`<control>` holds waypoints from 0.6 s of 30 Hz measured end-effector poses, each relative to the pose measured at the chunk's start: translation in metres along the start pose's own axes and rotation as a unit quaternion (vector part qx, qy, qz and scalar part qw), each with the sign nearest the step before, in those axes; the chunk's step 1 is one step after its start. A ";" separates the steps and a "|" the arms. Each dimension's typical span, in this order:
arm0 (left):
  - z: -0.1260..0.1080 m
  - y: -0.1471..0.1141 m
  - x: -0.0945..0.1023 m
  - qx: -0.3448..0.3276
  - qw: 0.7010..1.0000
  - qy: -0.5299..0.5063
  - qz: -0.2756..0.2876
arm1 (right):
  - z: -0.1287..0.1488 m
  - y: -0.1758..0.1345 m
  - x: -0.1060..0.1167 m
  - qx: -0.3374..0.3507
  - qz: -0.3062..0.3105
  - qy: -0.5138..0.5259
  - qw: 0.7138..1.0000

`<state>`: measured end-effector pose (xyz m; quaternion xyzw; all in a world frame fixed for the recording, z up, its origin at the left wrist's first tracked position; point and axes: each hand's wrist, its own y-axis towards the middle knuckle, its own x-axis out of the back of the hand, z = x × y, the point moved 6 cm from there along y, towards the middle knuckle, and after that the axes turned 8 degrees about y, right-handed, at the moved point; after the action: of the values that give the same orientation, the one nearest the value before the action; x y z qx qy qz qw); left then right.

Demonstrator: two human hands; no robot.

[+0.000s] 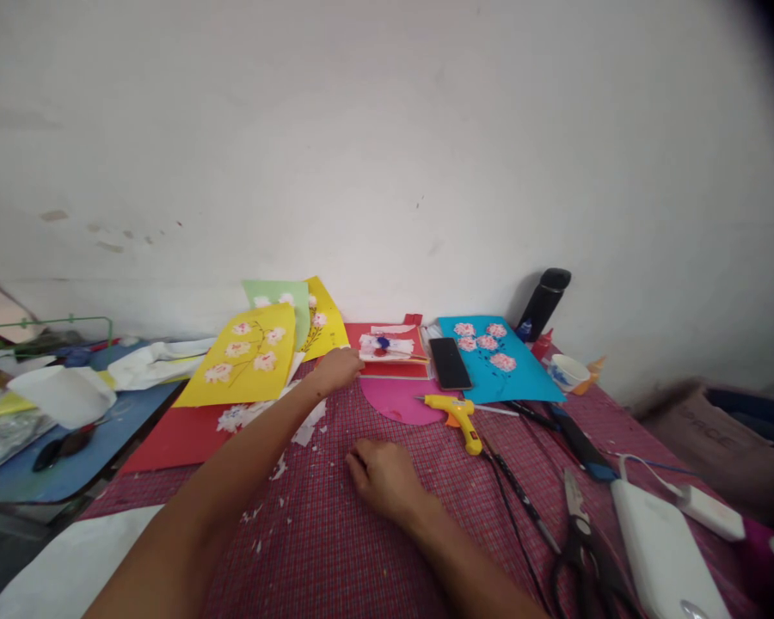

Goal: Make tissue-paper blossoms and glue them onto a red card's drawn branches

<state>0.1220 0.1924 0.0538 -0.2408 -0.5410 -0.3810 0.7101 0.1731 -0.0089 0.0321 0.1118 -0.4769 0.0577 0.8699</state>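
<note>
White paper (pixel 403 347) blotched blue and red tops red sheets (pixel 396 371); left hand (pixel 339 370) and right hand (pixel 388 478) curl, contents unclear.

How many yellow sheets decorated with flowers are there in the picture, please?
2. One yellow sheet is nearer, left of the left hand; the other yellow sheet is behind it, beside the green sheet. More may be hidden.

From where I sit, I see a bare left hand (pixel 339 370), with a slim left wrist (pixel 310 389) just behind it that carries a small dark mark (pixel 319 395). Farther behind the hand, the uncovered left forearm (pixel 232 486) thickens. The right hand (pixel 387 477) is bare too, rounded in outline; behind it, the right forearm (pixel 470 550) shows uncovered to my view's edge.
</note>
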 end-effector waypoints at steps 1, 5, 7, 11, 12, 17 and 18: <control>0.000 0.000 0.000 0.000 1.000 -0.001 0.000 | 0.000 0.000 0.000 -0.001 0.002 0.001 1.000; 0.001 0.002 -0.001 -0.001 1.000 0.002 0.002 | -0.002 0.000 -0.001 -0.002 0.002 0.003 1.000; 0.001 0.003 -0.002 -0.002 1.000 0.006 0.004 | -0.002 0.000 -0.002 0.000 -0.001 0.000 1.000; 0.001 0.005 -0.005 0.003 1.000 0.023 0.011 | -0.002 0.000 -0.003 0.003 -0.003 -0.003 1.000; 0.000 0.005 -0.005 0.006 1.000 0.028 0.011 | -0.002 0.000 -0.003 0.004 -0.003 -0.004 1.000; -0.005 0.005 -0.006 0.022 0.999 0.041 0.008 | -0.002 0.000 -0.002 0.001 -0.005 -0.006 1.000; -0.006 0.006 -0.006 0.025 0.999 0.042 0.007 | -0.002 0.000 -0.002 0.001 -0.006 -0.005 1.000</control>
<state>0.1291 0.1931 0.0470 -0.2107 -0.5184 -0.3720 0.7406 0.1738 -0.0086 0.0294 0.1157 -0.4802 0.0528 0.8679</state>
